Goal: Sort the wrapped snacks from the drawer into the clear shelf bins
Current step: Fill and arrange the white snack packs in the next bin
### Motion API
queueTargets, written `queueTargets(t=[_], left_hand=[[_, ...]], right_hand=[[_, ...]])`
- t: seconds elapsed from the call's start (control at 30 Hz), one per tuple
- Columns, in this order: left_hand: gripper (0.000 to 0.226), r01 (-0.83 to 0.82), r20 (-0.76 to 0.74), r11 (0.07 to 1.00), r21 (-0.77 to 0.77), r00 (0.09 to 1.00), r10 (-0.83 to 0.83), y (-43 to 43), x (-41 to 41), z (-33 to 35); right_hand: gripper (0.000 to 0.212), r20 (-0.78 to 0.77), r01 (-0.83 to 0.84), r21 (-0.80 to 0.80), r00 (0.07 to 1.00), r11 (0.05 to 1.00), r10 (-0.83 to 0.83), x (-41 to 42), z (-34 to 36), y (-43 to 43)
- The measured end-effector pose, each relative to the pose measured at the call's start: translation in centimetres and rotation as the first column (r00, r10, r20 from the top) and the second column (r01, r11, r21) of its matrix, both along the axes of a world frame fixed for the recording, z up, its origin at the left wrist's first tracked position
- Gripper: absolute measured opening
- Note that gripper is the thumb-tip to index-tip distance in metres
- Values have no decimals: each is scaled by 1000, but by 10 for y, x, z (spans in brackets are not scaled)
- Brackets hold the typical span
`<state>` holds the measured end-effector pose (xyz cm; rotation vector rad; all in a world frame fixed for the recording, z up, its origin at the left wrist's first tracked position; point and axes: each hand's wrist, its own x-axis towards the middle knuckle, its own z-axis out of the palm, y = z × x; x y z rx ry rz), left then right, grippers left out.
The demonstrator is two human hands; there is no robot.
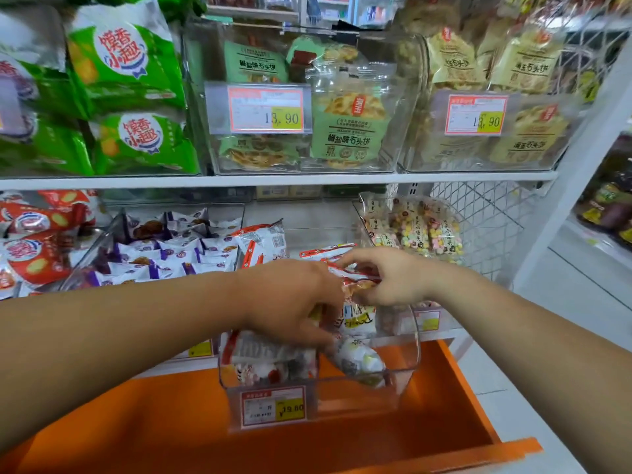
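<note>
Both forearms reach in from the lower corners and meet at the middle of the view. The right hand (386, 278) is turned palm-left, with its forefinger stretched out and its thumb below. Between them it pinches a red-and-white packet (354, 280) above the clear bin (410, 347). The left hand (294, 302) tips downward from the wrist, and its fingers (319, 336) bend into the bin's open top. The tips are blurred against the wrappers, so I cannot tell whether they grip a packet or only touch one.

More wrapped snacks (266, 357) lie in the bin's left half, and a rounder white one (359, 360) lies toward the right. A price label (273, 407) is fixed to the bin's front. The bin hangs over the open orange drawer (444, 415), but what supports it is hidden. Behind the hands, a shelf bin of purple-and-white packets (178, 251) stands to the left.
</note>
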<state>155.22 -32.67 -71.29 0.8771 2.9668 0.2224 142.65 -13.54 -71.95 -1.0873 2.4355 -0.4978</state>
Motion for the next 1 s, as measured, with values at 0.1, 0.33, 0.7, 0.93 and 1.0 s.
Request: queueTargets(t=[0.1,0.33,0.7,0.93,1.0], left_hand=[[34,-36,94,978,-204,994,56,3,3,7],[19,-386,191,922,-27,903,384,2,-7,10],[70,-397,11,898,191,916,402,12,-7,-3],[21,-485,271,802,348,871,409,2,-17,1],[16,-559,456,600,572,825,334,0,-15,2]], right_hand=[[61,-36,19,25,999,1000,-18,1,-2,0],[26,-204,140,-219,961,966,-186,9,-18,12],[16,66,186,-542,982,820,-179,30,-9,25],[35,241,395,-725,913,564,-329,31,-9,19],[59,234,395,-650,917,649,-324,28,-11,30]])
